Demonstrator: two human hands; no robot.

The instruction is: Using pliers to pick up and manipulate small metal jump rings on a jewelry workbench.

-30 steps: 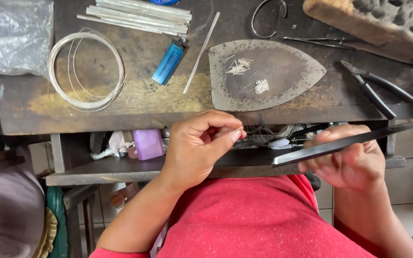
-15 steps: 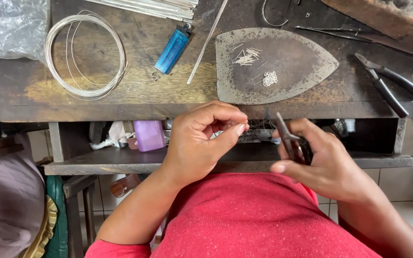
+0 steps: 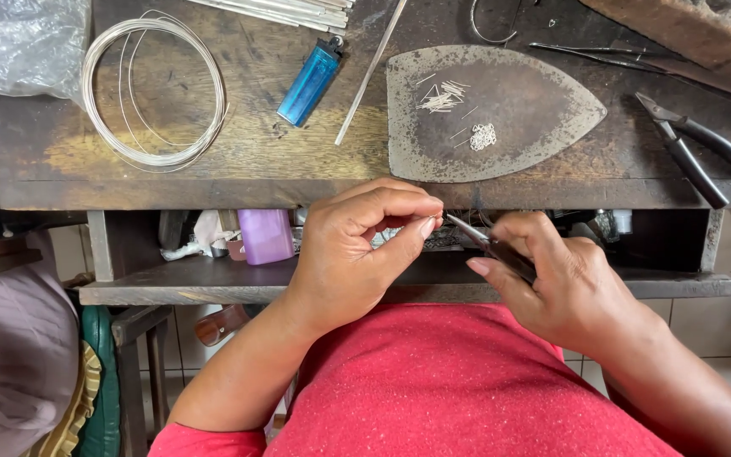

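While my left hand (image 3: 357, 254) pinches something too tiny to identify, my right hand (image 3: 552, 279) clamps tweezers (image 3: 488, 245); a slip could drop it.

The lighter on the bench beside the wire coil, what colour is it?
The lighter is translucent blue with a dark metal top; the head view shows it clearly.
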